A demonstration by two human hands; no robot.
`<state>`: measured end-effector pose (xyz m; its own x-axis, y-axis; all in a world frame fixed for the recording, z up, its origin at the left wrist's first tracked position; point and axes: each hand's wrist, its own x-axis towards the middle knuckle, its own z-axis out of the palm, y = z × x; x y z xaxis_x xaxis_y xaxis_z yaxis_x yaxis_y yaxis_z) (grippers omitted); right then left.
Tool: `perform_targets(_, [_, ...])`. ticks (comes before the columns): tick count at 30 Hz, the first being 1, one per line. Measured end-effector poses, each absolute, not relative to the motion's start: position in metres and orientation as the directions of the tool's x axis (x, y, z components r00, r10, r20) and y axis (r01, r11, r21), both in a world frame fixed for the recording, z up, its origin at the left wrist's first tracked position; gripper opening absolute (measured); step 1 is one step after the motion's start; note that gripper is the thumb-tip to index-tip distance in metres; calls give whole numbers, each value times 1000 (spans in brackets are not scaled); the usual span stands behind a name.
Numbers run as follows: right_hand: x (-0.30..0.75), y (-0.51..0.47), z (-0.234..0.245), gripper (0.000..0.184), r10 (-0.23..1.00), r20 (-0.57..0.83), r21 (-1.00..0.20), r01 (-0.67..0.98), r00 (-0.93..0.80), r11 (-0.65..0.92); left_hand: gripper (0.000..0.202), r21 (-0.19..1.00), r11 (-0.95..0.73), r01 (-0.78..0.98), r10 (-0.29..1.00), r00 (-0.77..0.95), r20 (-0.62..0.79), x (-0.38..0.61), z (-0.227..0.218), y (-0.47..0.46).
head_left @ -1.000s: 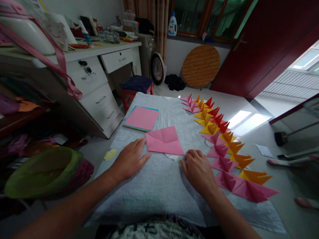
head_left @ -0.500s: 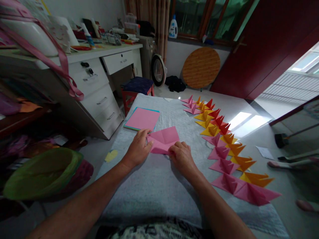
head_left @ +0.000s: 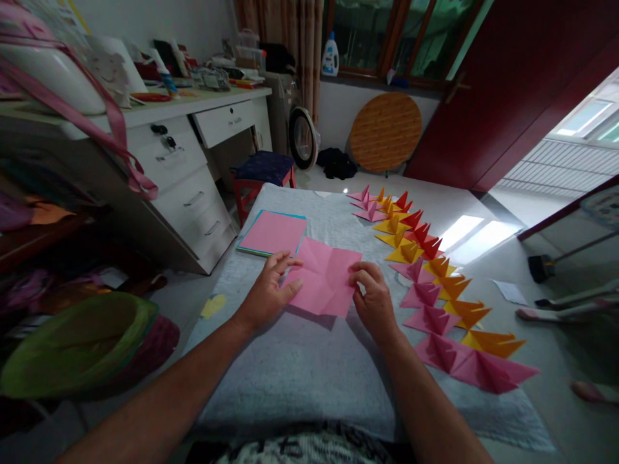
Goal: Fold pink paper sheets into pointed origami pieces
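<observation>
A creased pink paper square (head_left: 325, 279) is lifted a little off the grey cloth (head_left: 300, 367), unfolded almost flat. My left hand (head_left: 267, 291) grips its left edge, fingers curled over the top. My right hand (head_left: 372, 298) pinches its right edge. A stack of flat sheets (head_left: 272, 233), pink on top, lies just beyond my left hand. To the right runs a long row of folded paper pieces (head_left: 425, 290) in pink, yellow, orange and red.
A white desk with drawers (head_left: 193, 161) stands at left, a red stool (head_left: 264, 171) beyond the cloth. A green-lined bin (head_left: 77, 341) sits at lower left. A round wooden board (head_left: 385, 132) leans on the far wall. Someone's feet (head_left: 546, 316) show at right.
The pink sheet lay folded on the cloth with my hands beside it. Both hands then took hold of it, opened it out to a square and raised it slightly.
</observation>
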<state>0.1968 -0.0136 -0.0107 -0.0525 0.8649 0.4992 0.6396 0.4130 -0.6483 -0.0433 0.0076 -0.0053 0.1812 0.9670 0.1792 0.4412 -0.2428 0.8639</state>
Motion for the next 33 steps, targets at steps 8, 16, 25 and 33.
perform_targets(8, [201,-6,-17,22,882,461,-708,558,-97,432,33,941,-129,314,944,331,19,-36,-5,-1])
perform_targets(16, [204,-27,-9,42,894,298,-404,804,-335,436,48,951,-45,306,967,253,-36,-28,-12,0])
perform_targets(25, [216,-39,-20,19,900,323,-316,862,-294,395,50,876,-173,450,932,362,-2,-28,-13,-5])
perform_targets(33, [221,-35,-24,28,923,307,-410,843,-231,348,107,439,-631,639,756,632,167,-51,-13,-7])
